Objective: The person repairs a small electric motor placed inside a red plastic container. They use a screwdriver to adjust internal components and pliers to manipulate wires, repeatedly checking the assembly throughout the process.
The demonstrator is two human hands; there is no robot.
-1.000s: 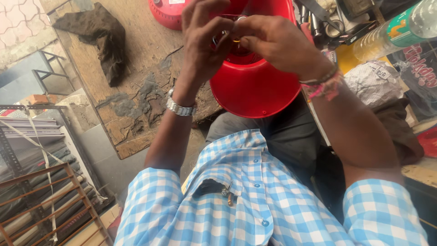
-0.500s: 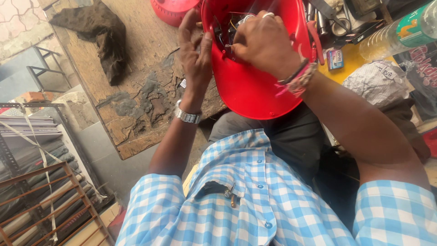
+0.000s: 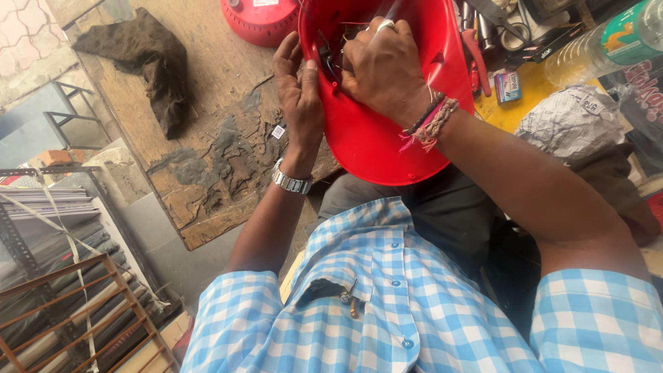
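The red plastic housing (image 3: 387, 138) rests on the person's lap at the near edge of the worn wooden workbench (image 3: 207, 159), open side up. The left hand (image 3: 300, 97) grips the left rim of the housing, thumb inside, fingers outside, and steadies it. The right hand (image 3: 383, 69) is inside the cavity, fingers curled around a slim dark tool or lead whose tip is hidden; whether it is fully clamped cannot be told. Small wires and a dark component (image 3: 324, 52) sit against the inner left wall, just beside both hands. Judged status: the housing is open and internal wiring work is in hand; closing up is not yet done. A second red part (image 3: 259, 21) lies at the far side of the bench, apart from the housing. A dark rag (image 3: 145, 62) lies far left; hand tools (image 3: 497, 27) lie far right.
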